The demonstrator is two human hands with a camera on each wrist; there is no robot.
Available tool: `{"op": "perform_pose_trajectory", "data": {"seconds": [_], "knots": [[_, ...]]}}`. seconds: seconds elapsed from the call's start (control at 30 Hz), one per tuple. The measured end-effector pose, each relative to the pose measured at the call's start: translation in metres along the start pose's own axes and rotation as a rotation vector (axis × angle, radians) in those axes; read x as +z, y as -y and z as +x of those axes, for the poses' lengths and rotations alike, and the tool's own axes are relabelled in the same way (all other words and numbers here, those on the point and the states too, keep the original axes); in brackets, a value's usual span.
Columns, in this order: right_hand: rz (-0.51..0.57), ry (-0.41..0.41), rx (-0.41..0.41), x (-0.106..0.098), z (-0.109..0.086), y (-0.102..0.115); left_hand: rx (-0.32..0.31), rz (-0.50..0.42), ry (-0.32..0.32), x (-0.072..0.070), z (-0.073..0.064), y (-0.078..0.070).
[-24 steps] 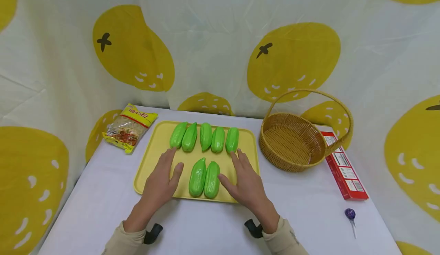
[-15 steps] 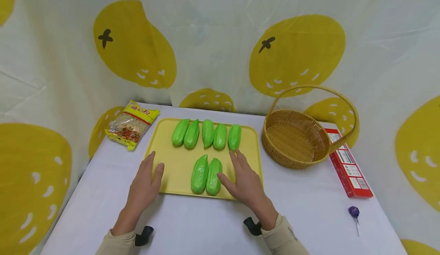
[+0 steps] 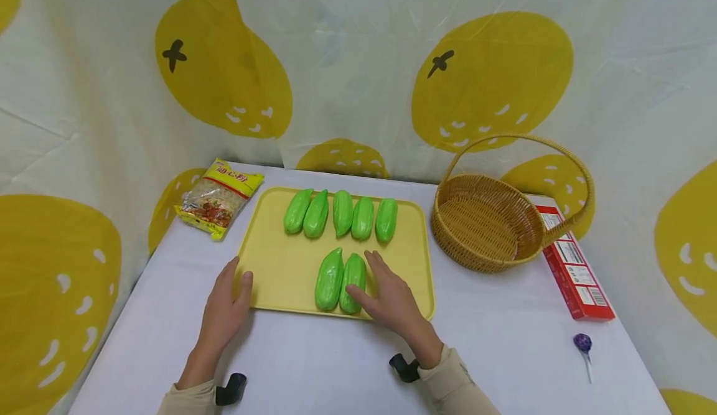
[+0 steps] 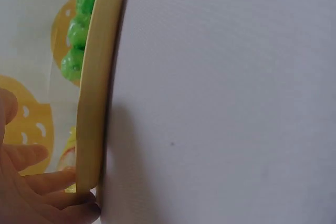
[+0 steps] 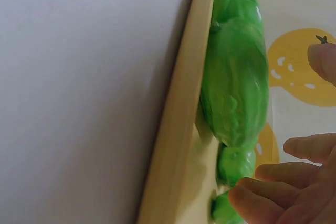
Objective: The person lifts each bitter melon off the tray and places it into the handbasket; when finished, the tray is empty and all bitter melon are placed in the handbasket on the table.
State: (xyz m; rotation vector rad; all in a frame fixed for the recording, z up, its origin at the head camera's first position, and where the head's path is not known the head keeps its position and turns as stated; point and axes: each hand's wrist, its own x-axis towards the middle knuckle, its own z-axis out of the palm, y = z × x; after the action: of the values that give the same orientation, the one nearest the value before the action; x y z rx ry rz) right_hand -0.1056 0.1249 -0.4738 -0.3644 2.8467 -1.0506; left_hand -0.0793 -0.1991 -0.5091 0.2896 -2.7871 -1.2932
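Note:
On a pale yellow tray (image 3: 280, 272) lie several glossy green ridged gourds. A row of them, including one green gourd (image 3: 386, 220), spans the back; two more, a left front gourd (image 3: 329, 279) and a right front gourd (image 3: 353, 273), lie side by side near the front edge. My left hand (image 3: 223, 306) is at the tray's front left corner, its fingers extended. In the left wrist view its lower fingertips (image 4: 88, 212) meet that corner. My right hand (image 3: 396, 300) hovers over the front right part, fingers spread, thumb close to the right front gourd. It holds nothing.
A wicker basket (image 3: 442, 234) with a tall handle stands right of the tray. Beside it lies a red and white box (image 3: 579, 284), with a purple lollipop (image 3: 582, 342) in front. A yellow food packet (image 3: 220, 198) lies at the back left. A patterned curtain (image 3: 358, 60) hangs behind.
My left hand has moved left and toward me, from above the tray to its front left corner. The right hand has shifted slightly toward me. The gourds have stayed in place on the tray.

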Motion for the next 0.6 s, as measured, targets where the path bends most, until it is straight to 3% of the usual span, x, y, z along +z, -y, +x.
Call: {"op": "perform_pose_trajectory", "data": {"seconds": [0.23,0.6], "knots": [[0.015,0.025,-0.007,0.008,0.003,0.003,-0.022,-0.057,-0.051,0.002,-0.003,0.003],[0.049,0.058,0.025,0.02,0.007,0.003,-0.064,-0.049,-0.055,-0.003,-0.007,0.008]]}}
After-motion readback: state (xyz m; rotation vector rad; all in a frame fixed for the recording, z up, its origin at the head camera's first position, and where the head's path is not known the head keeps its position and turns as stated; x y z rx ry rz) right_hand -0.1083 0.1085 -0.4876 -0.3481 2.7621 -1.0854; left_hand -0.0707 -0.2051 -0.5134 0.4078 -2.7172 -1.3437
